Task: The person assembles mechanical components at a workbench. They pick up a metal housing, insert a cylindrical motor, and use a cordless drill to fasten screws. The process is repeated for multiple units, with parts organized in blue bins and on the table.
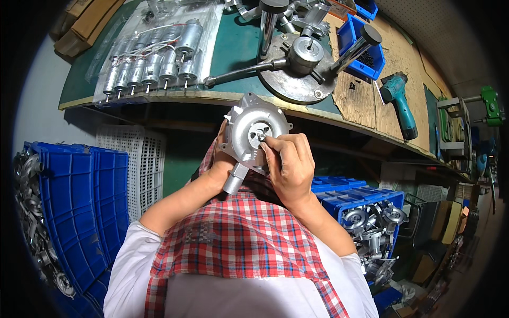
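A round silver cast-metal blower housing [245,124], with a short pipe stub at its lower end, is held up in front of my checked apron, just off the bench's near edge. My left hand [221,159] grips it from the left side, its fingers mostly hidden behind the casting. At the hub in the middle, my right hand [291,164] pinches a small shiny metal part [261,137] between thumb and finger. That part is too small to name and touches the hub, where dark holes show.
Several small motors [151,66] with wires lie on the bench's left. Beyond the housing stands a round steel fixture [289,87] with posts and a lever. A teal power screwdriver [400,106] and blue bin [377,58] are to its right. Blue crates [71,201] flank me.
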